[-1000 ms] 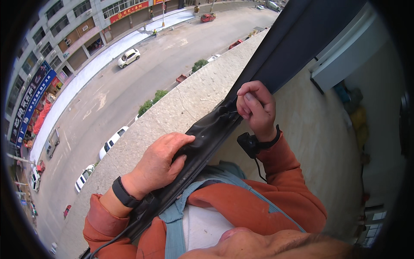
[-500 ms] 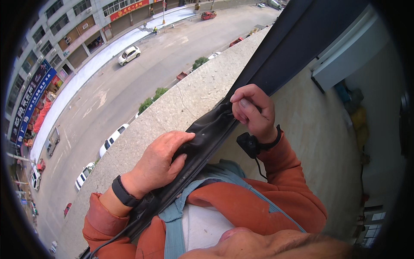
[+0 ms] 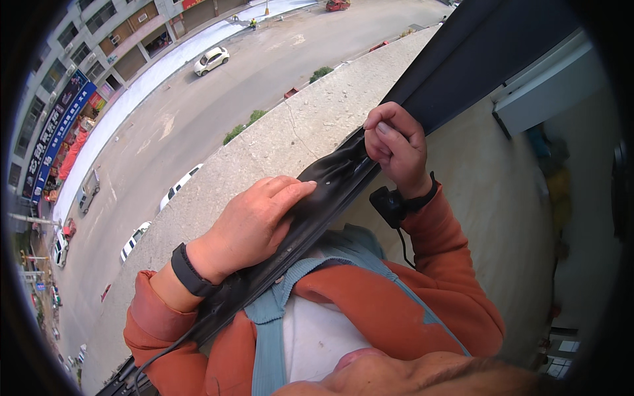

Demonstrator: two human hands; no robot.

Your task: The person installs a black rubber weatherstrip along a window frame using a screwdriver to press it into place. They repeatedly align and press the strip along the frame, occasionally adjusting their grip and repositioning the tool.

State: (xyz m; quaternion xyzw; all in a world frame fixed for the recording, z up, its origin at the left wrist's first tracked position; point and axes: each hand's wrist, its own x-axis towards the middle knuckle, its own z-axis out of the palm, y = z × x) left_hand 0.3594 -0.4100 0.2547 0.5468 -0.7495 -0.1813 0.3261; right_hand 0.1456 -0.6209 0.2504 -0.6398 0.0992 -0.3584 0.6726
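Observation:
A crumpled strip of black plastic film (image 3: 329, 177) lies along the dark window frame (image 3: 343, 212), which slants from lower left to upper right. My left hand (image 3: 247, 224) curls over the film on the outer side of the frame; its index finger reaches along the film, and the other fingertips are mostly hidden. Farther up the frame, my right hand (image 3: 399, 145) is closed, thumb against bent fingers, at the gathered end of the film. What lies inside that fist is mostly covered. Above it rises a smooth dark panel (image 3: 482, 59).
Outside the frame runs a rough concrete ledge (image 3: 284, 142) with a crack. Far below lies a street (image 3: 152, 125) with a white car (image 3: 211, 61) and buildings. Indoors are a pale floor (image 3: 502, 218) and a white boxy piece (image 3: 548, 92). A cabled black device (image 3: 387, 206) sits on my right wrist.
Both hands have shifted slightly up in view, together with the frame and film. My left index finger now stretches farther along the film, and its thumb has gone from sight.

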